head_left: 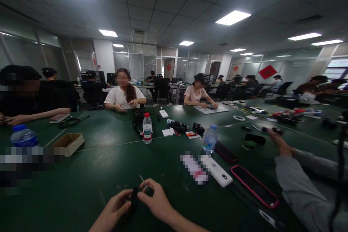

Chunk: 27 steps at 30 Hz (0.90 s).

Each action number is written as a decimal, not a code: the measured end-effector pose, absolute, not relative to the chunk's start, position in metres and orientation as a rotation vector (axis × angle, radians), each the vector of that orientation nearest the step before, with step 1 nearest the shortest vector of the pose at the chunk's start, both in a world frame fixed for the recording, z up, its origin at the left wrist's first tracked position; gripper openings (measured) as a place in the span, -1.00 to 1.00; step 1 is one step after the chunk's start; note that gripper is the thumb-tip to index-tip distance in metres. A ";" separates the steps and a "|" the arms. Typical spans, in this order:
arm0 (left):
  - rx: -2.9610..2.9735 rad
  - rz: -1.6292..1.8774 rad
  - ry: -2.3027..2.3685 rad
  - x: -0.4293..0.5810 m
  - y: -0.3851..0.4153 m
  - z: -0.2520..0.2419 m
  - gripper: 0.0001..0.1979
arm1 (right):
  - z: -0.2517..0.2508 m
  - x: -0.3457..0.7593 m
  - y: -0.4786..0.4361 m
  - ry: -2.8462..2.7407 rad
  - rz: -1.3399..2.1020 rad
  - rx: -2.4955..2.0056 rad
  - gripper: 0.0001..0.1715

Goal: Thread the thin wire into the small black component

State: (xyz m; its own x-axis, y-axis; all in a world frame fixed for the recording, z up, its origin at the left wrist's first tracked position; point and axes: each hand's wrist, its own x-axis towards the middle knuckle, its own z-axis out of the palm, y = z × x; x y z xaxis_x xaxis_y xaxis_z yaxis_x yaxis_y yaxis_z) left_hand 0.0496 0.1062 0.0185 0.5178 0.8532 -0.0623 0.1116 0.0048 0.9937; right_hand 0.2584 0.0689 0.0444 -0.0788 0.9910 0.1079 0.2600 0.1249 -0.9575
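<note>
Left hand (pixel 112 207) and right hand (pixel 158 198) are held close together at the bottom of the view, their grip pressed onto a small black object (pixel 133 197) — its long axis near upright, at 12 o'clock from the left palm. A thin metal pin (pixel 143 181) is angled toward 11 o'clock, nearer the right fingertips; whether it is pinched cannot be told. A white power bank (pixel 217 171) is placed at 2 o'clock on the green table (pixel 81 174), with a pink-edged phone (pixel 254 186) at 3 o'clock beside a co-worker's grey sleeve (pixel 299 185).

The person's left hand (pixel 112 203) and right hand (pixel 157 197) are showing bare to the wrists, and the left forearm (pixel 99 225) and right forearm (pixel 185 223) are running bare out of the view's lower edge.
</note>
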 end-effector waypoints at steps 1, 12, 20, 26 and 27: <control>1.483 0.711 0.857 0.054 0.106 0.020 -0.48 | 0.044 0.258 0.070 -1.502 1.027 -1.277 -0.76; 1.412 0.703 0.706 0.058 0.112 0.023 -0.62 | 0.053 0.248 0.092 -1.752 0.976 -1.398 -0.78; 1.435 0.627 0.714 0.063 0.117 0.025 -0.67 | 0.056 0.253 0.094 -1.802 1.014 -1.410 -0.78; 1.351 0.679 0.786 0.060 0.123 0.017 -0.65 | 0.045 0.252 0.099 -1.791 1.041 -1.283 -0.72; 1.331 0.693 0.780 0.059 0.123 0.016 -0.63 | 0.044 0.251 0.099 -1.788 1.049 -1.265 -0.71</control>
